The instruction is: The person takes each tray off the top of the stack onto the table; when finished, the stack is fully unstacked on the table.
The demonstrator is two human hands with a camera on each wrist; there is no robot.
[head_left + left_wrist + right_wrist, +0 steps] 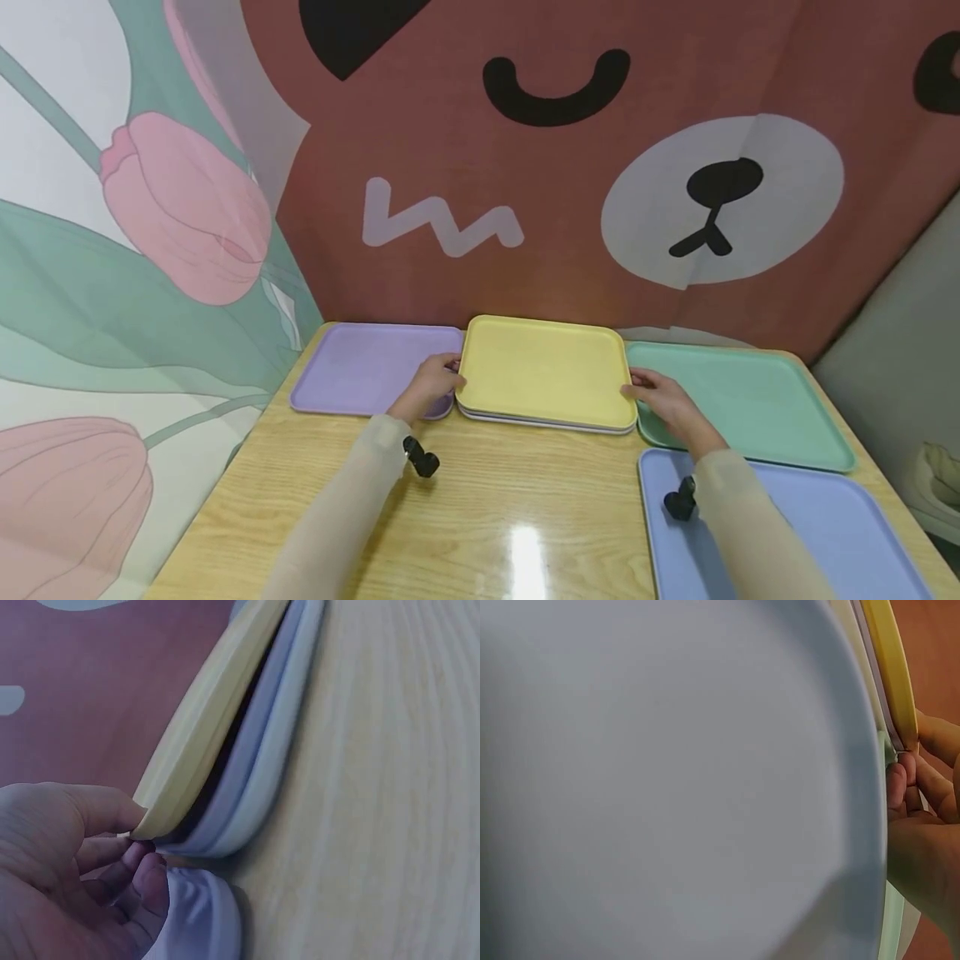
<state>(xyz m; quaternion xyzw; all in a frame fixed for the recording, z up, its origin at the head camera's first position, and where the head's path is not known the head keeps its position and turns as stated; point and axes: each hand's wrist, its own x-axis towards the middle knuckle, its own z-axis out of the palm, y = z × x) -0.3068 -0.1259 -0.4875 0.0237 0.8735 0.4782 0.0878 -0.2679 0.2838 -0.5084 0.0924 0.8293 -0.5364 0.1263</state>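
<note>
Nearest, along the right edge of the desk [465, 517], lies a blue tray [817, 517], its near end cut off by the bottom of the head view; the right forearm in its cream sleeve [757, 533] passes over it, a small black device [680, 500] at the wrist. The other sleeve [337, 508] reaches in over bare wood from the near edge, with a similar device at its cuff. Beyond the blue tray, at the far right corner, a green tray [757, 404] lies flat, and the right hand [667, 404] is above its left end. That hand's grip is nearly closed, thumb and fingers pinching the right rim of a yellow tray [547, 371]. The left hand [427, 387] pinches the opposite rim, its grip closed to the tray's thin edge with the lower fingers loosely bent. The yellow tray is at the middle of the far edge, on top of a lilac tray [247, 750] and a whitish one [274, 742]; the left wrist view shows a dark gap directly under it. Just beside this stack, toward the far left corner, lies a purple tray [367, 362]. Behind the far edge hangs a brown bear-print cloth [450, 283].
</note>
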